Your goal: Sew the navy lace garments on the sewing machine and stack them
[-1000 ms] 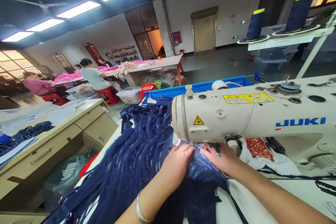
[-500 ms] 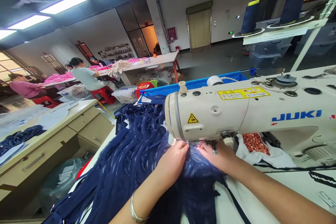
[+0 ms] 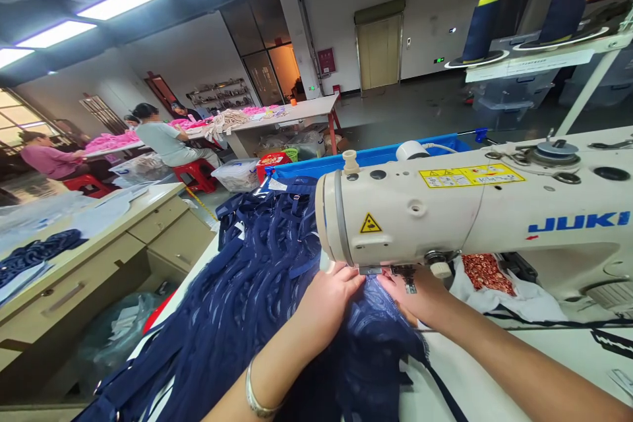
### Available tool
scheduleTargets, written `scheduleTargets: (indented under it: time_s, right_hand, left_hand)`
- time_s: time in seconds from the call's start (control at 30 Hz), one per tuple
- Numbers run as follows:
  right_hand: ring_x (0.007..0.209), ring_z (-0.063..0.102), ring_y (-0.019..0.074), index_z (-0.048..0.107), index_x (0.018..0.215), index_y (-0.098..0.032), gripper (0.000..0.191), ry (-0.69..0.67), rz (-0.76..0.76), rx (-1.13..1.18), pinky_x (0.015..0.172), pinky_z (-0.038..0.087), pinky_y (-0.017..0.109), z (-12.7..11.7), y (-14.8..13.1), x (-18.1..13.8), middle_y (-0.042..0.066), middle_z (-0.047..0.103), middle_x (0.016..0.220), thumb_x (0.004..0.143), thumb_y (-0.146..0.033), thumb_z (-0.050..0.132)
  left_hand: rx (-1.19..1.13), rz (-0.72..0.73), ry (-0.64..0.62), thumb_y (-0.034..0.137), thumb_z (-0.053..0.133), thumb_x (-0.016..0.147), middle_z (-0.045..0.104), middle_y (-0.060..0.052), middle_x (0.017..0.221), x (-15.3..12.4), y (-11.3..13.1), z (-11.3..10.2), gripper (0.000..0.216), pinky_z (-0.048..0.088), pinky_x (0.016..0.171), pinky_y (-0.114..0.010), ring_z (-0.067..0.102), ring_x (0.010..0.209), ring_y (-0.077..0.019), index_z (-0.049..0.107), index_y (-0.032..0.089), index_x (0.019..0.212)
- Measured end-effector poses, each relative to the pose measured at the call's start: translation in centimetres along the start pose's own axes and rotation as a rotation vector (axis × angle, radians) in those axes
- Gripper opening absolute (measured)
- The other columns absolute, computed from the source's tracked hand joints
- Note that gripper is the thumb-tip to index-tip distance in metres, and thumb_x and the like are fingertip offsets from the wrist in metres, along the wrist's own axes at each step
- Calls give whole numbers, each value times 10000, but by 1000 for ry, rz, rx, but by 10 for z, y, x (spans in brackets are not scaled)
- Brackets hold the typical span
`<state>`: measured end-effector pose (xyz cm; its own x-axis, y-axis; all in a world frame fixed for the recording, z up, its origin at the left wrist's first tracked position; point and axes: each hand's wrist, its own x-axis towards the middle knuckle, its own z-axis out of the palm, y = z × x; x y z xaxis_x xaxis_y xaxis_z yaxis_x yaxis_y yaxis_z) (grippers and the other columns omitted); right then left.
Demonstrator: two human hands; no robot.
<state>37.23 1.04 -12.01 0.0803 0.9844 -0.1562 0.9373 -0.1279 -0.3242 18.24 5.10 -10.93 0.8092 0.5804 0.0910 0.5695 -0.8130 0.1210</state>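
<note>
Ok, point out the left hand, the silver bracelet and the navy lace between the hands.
Left hand (image 3: 330,298): head view, on the back of the hand.
Silver bracelet (image 3: 252,390): head view, on the band's outer face.
Navy lace (image 3: 372,308): head view, on its upper surface.

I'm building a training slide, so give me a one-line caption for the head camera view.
Left hand and right hand on navy fabric at a white sewing machine.

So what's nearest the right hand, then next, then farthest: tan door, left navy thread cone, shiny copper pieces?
From the right hand:
1. Copper pieces: just right, on white cloth.
2. Left navy thread cone: upper right, beyond the sewing machine.
3. Tan door: on the far wall.
</note>
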Motion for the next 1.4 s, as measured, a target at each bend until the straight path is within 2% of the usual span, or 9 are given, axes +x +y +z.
scheduleTargets:
  time_s: [0.1, 0.2, 0.3, 0.6, 0.77, 0.97, 1.07, 1.2, 1.4]
  right_hand:
    - [987, 621, 273, 662, 1027, -212, 321, 19, -59, -56, 895, 421, 371, 3, 1, 0, 75, 687, 1027, 938, -318, 373]
    - [949, 630, 288, 653, 1034, -231, 322, 56, -155, -150, 860, 442, 399, 6, 4, 1, 64, 690, 1005, 931, -288, 353]
    - [970, 625, 292, 641, 1069, -246, 337, 71, -173, -184, 859, 449, 405, 7, 6, 1, 68, 680, 1050, 940, -298, 334]
    - [1020, 612, 302, 634, 1091, -252, 285, 49, -168, -205, 906, 441, 414, 10, 7, 2, 63, 670, 1102, 913, -273, 413]
    - [1009, 616, 299, 634, 1077, -247, 323, 80, -178, -192, 883, 453, 418, 15, 10, 4, 63, 671, 1096, 941, -309, 348]
    - [992, 617, 327, 620, 1153, -260, 354, 126, -194, -262, 831, 463, 451, 17, 11, 3, 83, 668, 1102, 939, -329, 347]
    - [986, 623, 303, 647, 1114, -255, 334, 150, -166, -262, 832, 460, 414, 15, 10, 2, 80, 683, 1066, 932, -331, 377]
    - [983, 624, 248, 675, 1047, -264, 304, 264, -141, -233, 806, 459, 330, 16, 9, 2, 56, 698, 1026, 910, -339, 414]
    - [924, 645, 236, 705, 926, -266, 319, 327, -98, -168, 811, 458, 322, 17, 8, 3, 42, 711, 967, 922, -379, 406]
  left_hand:
    - [-10, 2, 21, 156, 406, 961, 644, -50, 1154, 0, 0, 0, 334, 471, 920, -343, 535, 1123, -207, 614, 247, 1205]
    - [-9, 5, 40, 180, 408, 966, 628, -32, 1195, 0, 0, 1, 327, 458, 960, -350, 527, 1146, -200, 608, 268, 1209]
    - [2, 4, 49, 194, 422, 963, 613, -36, 1214, -1, 1, 1, 321, 447, 976, -349, 524, 1150, -198, 599, 277, 1216]
    - [97, -43, 6, 184, 440, 949, 624, -58, 1126, 0, 2, 0, 326, 484, 894, -357, 558, 1059, -239, 604, 271, 1217]
    - [114, -20, 33, 184, 446, 949, 603, -50, 1191, -1, 0, 2, 318, 477, 911, -356, 536, 1111, -241, 591, 267, 1220]
    - [155, -34, 20, 198, 441, 953, 627, -57, 1087, -2, 0, 3, 300, 483, 876, -344, 565, 1036, -231, 605, 262, 1195]
    - [161, -42, 2, 195, 446, 951, 625, -53, 1080, -2, 1, 1, 303, 486, 863, -334, 567, 1025, -223, 596, 266, 1205]
    - [163, -54, -12, 196, 434, 957, 626, -51, 1055, -2, 1, 0, 315, 481, 865, -317, 561, 1035, -211, 589, 275, 1220]
    - [157, -49, 9, 196, 434, 958, 616, -56, 1087, -3, -1, 2, 312, 466, 888, -303, 555, 1045, -197, 602, 275, 1208]
